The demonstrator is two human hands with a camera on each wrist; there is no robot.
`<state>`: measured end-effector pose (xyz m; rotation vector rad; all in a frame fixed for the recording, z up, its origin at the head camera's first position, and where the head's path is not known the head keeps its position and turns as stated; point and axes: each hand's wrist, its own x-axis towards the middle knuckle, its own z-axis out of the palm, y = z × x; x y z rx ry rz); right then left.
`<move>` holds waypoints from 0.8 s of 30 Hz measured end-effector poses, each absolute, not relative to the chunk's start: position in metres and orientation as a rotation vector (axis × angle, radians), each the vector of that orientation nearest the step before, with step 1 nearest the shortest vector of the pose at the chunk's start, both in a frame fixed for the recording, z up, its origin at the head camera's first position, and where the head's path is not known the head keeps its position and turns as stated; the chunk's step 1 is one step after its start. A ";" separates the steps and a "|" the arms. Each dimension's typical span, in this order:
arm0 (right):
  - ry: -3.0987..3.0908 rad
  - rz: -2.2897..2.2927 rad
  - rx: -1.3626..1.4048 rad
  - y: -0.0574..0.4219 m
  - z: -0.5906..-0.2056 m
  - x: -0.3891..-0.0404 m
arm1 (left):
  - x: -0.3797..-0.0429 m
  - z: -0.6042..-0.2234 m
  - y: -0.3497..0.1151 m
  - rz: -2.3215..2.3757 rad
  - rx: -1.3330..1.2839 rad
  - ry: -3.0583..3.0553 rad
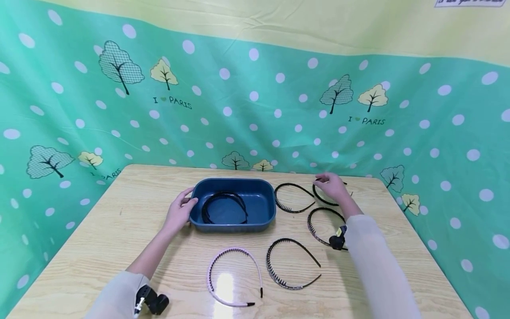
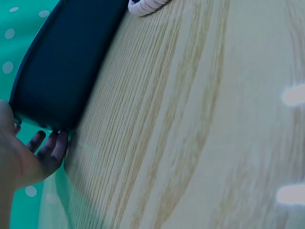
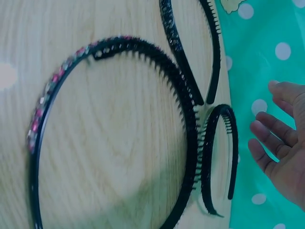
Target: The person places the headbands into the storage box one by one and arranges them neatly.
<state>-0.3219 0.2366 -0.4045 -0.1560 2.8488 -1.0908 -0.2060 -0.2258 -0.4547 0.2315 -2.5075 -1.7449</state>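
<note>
I read this as pickup: left hand point(image 1: 181, 212) grips bin point(image 1: 233, 228); right hand point(image 1: 331, 185), loose and empty, is at back-right headband point(image 3: 207, 162). Next likely needs a pinch.

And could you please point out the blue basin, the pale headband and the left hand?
Blue basin point(image 1: 233, 228): head view, front outer wall.
Pale headband point(image 1: 238, 305): head view, lower arm.
Left hand point(image 1: 178, 212): head view, middle of the hand.
</note>
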 end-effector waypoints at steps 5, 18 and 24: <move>2.882 -1.037 -0.152 0.246 -0.406 -0.318 | -0.207 -0.456 -0.226 -1.740 0.242 -2.511; 2.884 -0.935 -0.131 0.275 -0.409 -0.313 | -0.207 -0.455 -0.225 -1.720 0.243 -2.519; 2.856 -0.900 -0.146 0.291 -0.409 -0.310 | -0.208 -0.454 -0.226 -1.704 0.252 -2.536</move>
